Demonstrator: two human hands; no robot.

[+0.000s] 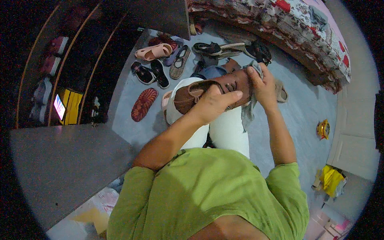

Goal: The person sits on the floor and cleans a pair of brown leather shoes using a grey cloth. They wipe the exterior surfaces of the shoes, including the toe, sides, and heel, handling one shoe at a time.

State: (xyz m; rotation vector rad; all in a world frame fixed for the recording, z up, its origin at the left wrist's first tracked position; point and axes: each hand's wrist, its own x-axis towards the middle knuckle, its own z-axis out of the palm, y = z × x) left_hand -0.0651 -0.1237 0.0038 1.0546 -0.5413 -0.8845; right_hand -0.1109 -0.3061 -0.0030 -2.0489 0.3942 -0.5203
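A brown leather shoe (239, 80) lies slantwise above my white-clad knees, its toe to the upper right. My left hand (212, 103) grips it at the opening, with the thumb stretched over the upper. At the toe end, my right hand (262, 86) pinches a grey cloth (249, 116) against the shoe, and part of the cloth hangs below. The shoe's sole is hidden from view.
Around my feet lie several shoes: pink sandals (153, 52), black slippers (161, 73) and a reddish slipper (144, 105). Left stands an open cabinet with shelves and a lit phone (59, 107). A bed with a flowered cover (296, 28) borders the far right.
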